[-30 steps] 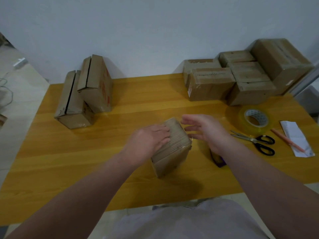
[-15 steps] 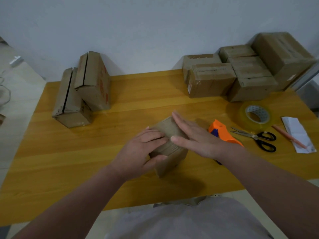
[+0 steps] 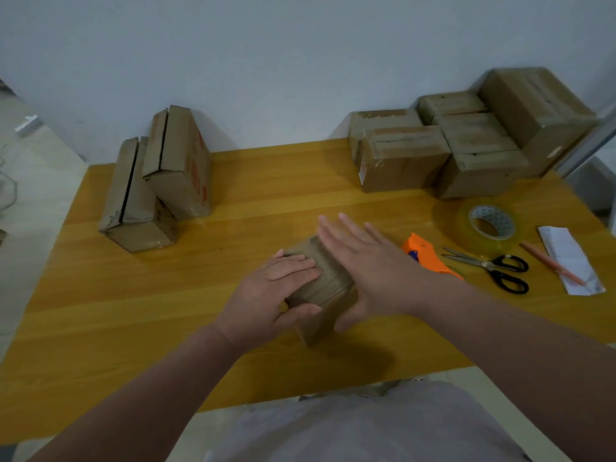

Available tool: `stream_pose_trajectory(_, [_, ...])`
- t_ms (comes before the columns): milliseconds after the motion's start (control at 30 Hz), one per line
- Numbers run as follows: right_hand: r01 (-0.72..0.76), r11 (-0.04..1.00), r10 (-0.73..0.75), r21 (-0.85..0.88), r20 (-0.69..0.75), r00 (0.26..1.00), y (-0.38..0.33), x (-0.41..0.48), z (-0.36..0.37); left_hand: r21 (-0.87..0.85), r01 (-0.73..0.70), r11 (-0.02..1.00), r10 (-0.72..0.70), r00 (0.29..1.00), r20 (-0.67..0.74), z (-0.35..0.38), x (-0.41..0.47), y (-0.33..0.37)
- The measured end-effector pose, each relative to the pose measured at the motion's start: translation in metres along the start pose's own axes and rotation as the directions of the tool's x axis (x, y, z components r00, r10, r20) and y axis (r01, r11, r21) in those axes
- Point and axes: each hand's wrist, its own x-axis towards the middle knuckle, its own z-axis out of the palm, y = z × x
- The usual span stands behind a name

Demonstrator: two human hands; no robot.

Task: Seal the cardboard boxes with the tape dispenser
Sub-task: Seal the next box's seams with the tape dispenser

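Grips with left hand (image 3: 276, 295): fingers (image 3: 293, 265) laid over the top of the small cardboard box (image 3: 330, 281), thumb on its near side. Presses right hand (image 3: 370, 271) flat, fingers (image 3: 353, 228) straight, spread, holding nothing, onto the ribbed brown top. Stands blocky, just left of the orange plastic tape dispenser (image 3: 430, 258).

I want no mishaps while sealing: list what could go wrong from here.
1. The scissors lie right beside the orange tape dispenser, blades toward it; a right hand reaching for it might catch the tips.
2. That dispenser sits close behind the right wrist, so a sweep could knock it.
3. Only the left hand grips the small box; flat pressing may slide it.
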Motion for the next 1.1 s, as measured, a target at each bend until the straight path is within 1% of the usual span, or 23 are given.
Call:
stream_pose_trajectory(67, [-0.083,0.996,0.083,0.024,0.004,0.997,0.007,0.003,-0.006,0.001,0.006,1.000,-0.006,1.000,0.001,0.000,0.000,-0.001])
stream_pose_trajectory(133, [-0.102,0.995,0.103,-0.015,0.038,0.994,0.007,0.003,-0.004,-0.002,0.003,1.000,-0.003,1.000,-0.002,0.001,0.000,-0.001])
stream_pose_trajectory(200, [-0.100,0.994,0.102,-0.042,0.026,0.994,0.001,0.002,0.004,0.003,-0.001,1.000,0.001,1.000,-0.019,0.003,0.000,0.000])
stream_pose_trajectory(333, [-0.084,0.983,0.079,-0.162,-0.041,0.996,-0.009,-0.002,0.013,-0.011,0.004,1.000,-0.005,0.999,-0.042,0.009,0.000,0.000])
stream_pose_trajectory(433, [-0.075,0.984,0.071,-0.159,-0.032,0.997,-0.010,-0.008,0.016,0.002,0.004,1.000,-0.004,0.999,-0.047,0.011,0.000,0.002])
stream_pose_trajectory(533, [-0.022,0.987,0.018,-0.158,-0.022,1.000,-0.009,-0.016,0.017,0.023,0.016,1.000,-0.015,0.999,-0.052,0.010,0.001,0.001])
stream_pose_trajectory(567, [-0.014,0.987,0.010,-0.158,-0.030,1.000,-0.009,-0.018,0.017,0.028,0.017,0.999,-0.015,0.998,-0.055,0.009,0.002,0.000])
stream_pose_trajectory(600, [-0.023,0.990,0.013,-0.142,-0.069,0.998,-0.009,-0.021,0.017,0.039,0.012,0.999,-0.010,0.998,-0.060,0.009,0.002,0.000])
stream_pose_trajectory(633, [-0.054,0.992,0.036,-0.118,-0.149,0.988,-0.009,-0.023,0.018,0.057,0.006,0.998,-0.002,0.998,-0.065,0.008,0.003,0.000])
stream_pose_trajectory(700, [-0.142,0.988,0.113,-0.060,-0.339,0.934,-0.009,-0.028,0.024,0.094,0.004,0.996,0.004,0.996,-0.085,0.009,0.003,0.001])
stream_pose_trajectory(767, [-0.191,0.982,0.173,0.003,-0.437,0.883,-0.009,-0.028,0.036,0.108,0.016,0.994,-0.003,0.993,-0.117,0.012,0.005,0.005])
stream_pose_trajectory(800, [-0.204,0.979,0.197,0.032,-0.438,0.877,-0.012,-0.028,0.042,0.108,0.017,0.994,-0.003,0.992,-0.127,0.013,0.006,0.006])
stream_pose_trajectory(867, [-0.182,0.981,0.190,0.061,-0.448,0.874,-0.018,-0.029,0.049,0.107,0.002,0.994,0.012,0.991,-0.135,0.014,0.006,0.007])
stream_pose_trajectory(933, [-0.117,0.987,0.155,0.114,-0.429,0.890,-0.017,-0.032,0.050,0.104,-0.011,0.994,0.023,0.993,-0.117,0.013,0.005,0.006])
stream_pose_trajectory(1000, [-0.046,0.969,0.144,0.245,-0.399,0.905,-0.011,-0.037,0.046,0.084,0.017,0.996,-0.011,0.997,-0.070,0.009,0.006,0.007])
stream_pose_trajectory(1033, [-0.028,0.942,0.177,0.334,-0.426,0.887,-0.009,-0.039,0.042,0.069,0.047,0.997,-0.044,0.998,-0.043,0.006,0.008,0.008])
stream_pose_trajectory(1100, [-0.048,0.833,0.352,0.551,-0.461,0.814,-0.007,-0.038,0.032,0.017,0.099,0.995,-0.098,0.995,-0.026,-0.003,0.017,0.011])
